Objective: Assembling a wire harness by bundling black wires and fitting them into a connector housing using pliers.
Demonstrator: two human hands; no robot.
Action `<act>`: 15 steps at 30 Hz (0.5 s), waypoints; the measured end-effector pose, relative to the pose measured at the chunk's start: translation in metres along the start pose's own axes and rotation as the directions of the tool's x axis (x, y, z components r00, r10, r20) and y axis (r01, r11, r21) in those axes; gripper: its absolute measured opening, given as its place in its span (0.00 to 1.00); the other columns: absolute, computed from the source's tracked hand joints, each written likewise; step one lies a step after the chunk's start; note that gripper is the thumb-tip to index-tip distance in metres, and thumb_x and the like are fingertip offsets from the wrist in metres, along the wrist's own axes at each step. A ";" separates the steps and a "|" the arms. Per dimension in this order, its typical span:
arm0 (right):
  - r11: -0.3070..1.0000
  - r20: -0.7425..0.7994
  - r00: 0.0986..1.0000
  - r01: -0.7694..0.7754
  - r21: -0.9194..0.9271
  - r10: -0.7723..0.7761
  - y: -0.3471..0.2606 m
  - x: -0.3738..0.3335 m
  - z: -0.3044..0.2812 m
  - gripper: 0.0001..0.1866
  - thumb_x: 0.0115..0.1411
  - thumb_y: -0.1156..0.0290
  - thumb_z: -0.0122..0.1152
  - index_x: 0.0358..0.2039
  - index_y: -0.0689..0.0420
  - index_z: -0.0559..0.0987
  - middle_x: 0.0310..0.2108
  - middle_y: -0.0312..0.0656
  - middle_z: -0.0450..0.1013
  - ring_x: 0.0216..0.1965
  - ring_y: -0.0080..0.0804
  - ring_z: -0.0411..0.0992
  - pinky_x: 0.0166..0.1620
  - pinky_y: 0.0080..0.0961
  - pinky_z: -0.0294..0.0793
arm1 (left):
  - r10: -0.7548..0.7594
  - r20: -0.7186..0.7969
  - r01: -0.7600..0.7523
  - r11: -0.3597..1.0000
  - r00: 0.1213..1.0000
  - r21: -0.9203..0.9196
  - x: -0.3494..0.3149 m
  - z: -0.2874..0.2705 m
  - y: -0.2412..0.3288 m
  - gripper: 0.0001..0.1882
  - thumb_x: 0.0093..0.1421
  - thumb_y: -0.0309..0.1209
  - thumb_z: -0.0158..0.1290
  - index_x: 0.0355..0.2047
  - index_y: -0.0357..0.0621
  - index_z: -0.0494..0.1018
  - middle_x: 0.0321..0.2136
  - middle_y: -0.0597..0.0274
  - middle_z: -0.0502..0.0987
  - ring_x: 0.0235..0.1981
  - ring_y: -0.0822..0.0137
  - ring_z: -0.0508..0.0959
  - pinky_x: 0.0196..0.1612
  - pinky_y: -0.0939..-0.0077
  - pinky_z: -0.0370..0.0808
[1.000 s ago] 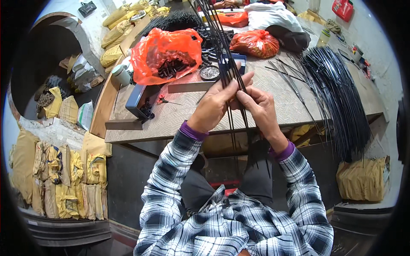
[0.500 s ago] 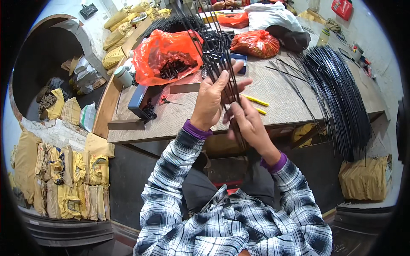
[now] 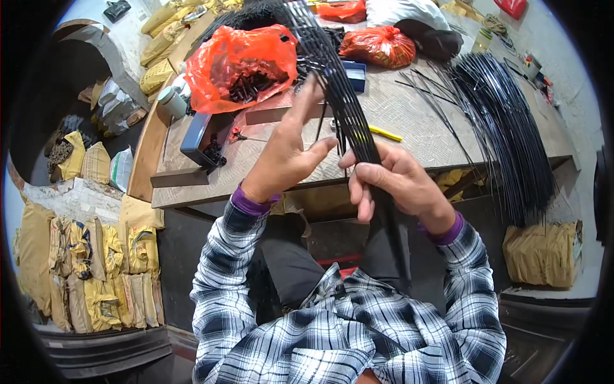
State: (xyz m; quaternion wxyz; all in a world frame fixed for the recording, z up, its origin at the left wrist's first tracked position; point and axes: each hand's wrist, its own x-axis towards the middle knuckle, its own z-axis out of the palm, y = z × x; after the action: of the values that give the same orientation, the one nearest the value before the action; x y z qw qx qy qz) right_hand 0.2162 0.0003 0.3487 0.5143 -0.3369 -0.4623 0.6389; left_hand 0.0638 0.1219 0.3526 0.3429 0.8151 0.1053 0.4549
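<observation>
A bundle of thin black rods (image 3: 348, 112) stands tilted over the near edge of the worktable, its top reaching toward the far left and its lower end hanging in front of my lap. My right hand (image 3: 400, 179) is closed around the lower part of the bundle, thumb across the front. To its left, my left hand (image 3: 288, 147) is open beside the rods, fingers stretched upward and thumb apart. One or two rods stick out from the bundle near that thumb. The left fingertips are blurred, so I cannot tell whether they touch the rods.
A large pile of black rods (image 3: 505, 134) overhangs the table's right side. An open red plastic bag (image 3: 240, 67) of small black parts sits left, near a blue box (image 3: 198, 141) and grey-green cup (image 3: 171, 102). A tied red bag (image 3: 377, 48) lies farther back. A yellow-handled tool (image 3: 385, 133) lies near the bundle.
My left hand has let go of the rods and moved left, opening. The loosely spread rods are now gathered closer together in my right hand, which has shifted slightly right. The view has shifted a little.
</observation>
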 end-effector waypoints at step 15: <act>1.000 0.146 0.989 -0.026 0.012 0.024 -0.015 0.019 0.001 0.14 0.63 0.71 0.42 0.44 0.68 0.64 0.28 0.49 0.73 0.25 0.31 0.76 0.27 0.18 0.75 | -0.359 0.010 0.342 0.881 0.933 -0.326 0.001 0.003 -0.033 0.08 0.55 0.21 0.48 0.36 0.33 0.73 0.29 0.64 0.77 0.31 0.77 0.74 0.34 0.82 0.72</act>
State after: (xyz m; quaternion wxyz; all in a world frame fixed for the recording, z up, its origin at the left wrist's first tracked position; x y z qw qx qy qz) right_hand 0.2160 0.0191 0.3637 0.4733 -0.2914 -0.4899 0.6716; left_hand 0.0713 0.1449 0.3305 0.5453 0.7034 0.1838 0.4172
